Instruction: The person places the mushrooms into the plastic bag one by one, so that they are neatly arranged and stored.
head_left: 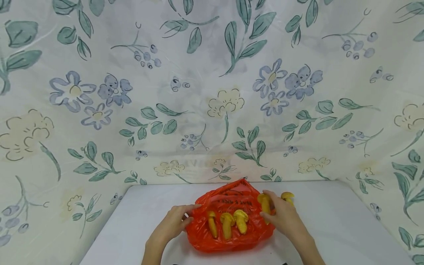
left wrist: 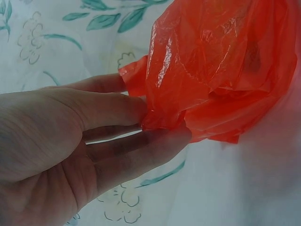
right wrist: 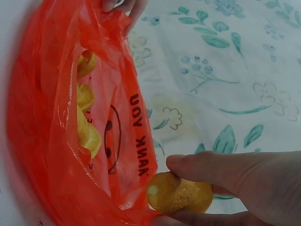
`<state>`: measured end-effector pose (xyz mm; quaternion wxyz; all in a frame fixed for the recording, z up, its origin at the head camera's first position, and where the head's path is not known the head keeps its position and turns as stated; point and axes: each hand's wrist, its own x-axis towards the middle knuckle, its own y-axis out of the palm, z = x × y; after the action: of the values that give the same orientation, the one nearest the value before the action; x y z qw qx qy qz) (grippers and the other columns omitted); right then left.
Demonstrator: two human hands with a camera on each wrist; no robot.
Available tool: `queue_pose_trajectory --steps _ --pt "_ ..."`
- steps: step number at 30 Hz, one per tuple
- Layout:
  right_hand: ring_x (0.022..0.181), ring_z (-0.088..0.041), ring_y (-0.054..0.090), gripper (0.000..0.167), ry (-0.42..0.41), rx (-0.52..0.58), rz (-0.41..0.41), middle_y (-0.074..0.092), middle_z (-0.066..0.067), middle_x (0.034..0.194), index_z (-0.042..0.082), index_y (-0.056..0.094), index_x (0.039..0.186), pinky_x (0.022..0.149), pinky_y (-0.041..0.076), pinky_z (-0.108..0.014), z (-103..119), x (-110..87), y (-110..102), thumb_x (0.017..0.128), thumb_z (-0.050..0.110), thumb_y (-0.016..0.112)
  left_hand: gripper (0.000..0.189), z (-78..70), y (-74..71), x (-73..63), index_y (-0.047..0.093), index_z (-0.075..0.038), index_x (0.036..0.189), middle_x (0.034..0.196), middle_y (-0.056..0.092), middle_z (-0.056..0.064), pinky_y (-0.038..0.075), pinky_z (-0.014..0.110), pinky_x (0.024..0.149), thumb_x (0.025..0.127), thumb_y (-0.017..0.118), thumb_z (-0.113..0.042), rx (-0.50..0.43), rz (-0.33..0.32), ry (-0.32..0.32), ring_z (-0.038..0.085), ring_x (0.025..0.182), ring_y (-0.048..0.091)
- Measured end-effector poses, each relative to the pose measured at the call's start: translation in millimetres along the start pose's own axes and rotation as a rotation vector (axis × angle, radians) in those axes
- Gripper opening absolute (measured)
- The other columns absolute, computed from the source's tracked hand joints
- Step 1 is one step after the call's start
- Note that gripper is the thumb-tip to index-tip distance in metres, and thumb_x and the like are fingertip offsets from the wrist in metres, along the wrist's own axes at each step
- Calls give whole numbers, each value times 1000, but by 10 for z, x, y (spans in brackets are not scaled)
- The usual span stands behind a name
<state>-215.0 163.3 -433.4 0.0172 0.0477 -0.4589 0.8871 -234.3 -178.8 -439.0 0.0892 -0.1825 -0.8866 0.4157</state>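
A red plastic bag (head_left: 198, 237) lies open on the white table, its printed inner side facing up. Inside it, in a row, are three yellow mushrooms: a slim one (head_left: 212, 225), a middle one (head_left: 227, 226) and a right one (head_left: 241, 222). My left hand (head_left: 173, 222) pinches the bag's left edge between thumb and fingers; the left wrist view shows the bunched plastic (left wrist: 164, 108) there. At the bag's right edge my right hand (head_left: 283, 215) grips another yellow mushroom (right wrist: 181, 193) between thumb and fingers. One more mushroom (head_left: 287, 197) stands just behind that hand.
The white table (head_left: 152, 195) stretches to both sides of the bag. Behind it hangs a cloth (head_left: 205, 121) printed with flowers and leaves, which also falls along the left and right sides.
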Motion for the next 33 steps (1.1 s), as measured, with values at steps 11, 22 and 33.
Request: queue_pose_trajectory --steps 11,22,33 --pt "75 -15 51 71 -33 -24 36 63 -1 91 16 48 141 65 51 -28 102 -20 154 79 28 81 43 20 -5 -11 64 -10 129 100 69 7 58 21 59 89 61 5 -7 -2 19 13 75 62" --pt "84 -16 58 70 -63 -14 41 69 -9 111 12 48 139 86 57 -46 190 -22 314 80 29 81 43 7 -17 -25 64 -10 129 100 69 8 58 21 59 89 60 6 -15 -7 20 13 74 62" --pt "74 -15 50 73 -93 12 60 61 -2 90 15 44 142 65 52 -28 228 -40 428 80 30 81 43 8 -23 -26 64 -11 129 100 69 8 58 21 59 89 61 6 -14 -8 5 12 75 61"
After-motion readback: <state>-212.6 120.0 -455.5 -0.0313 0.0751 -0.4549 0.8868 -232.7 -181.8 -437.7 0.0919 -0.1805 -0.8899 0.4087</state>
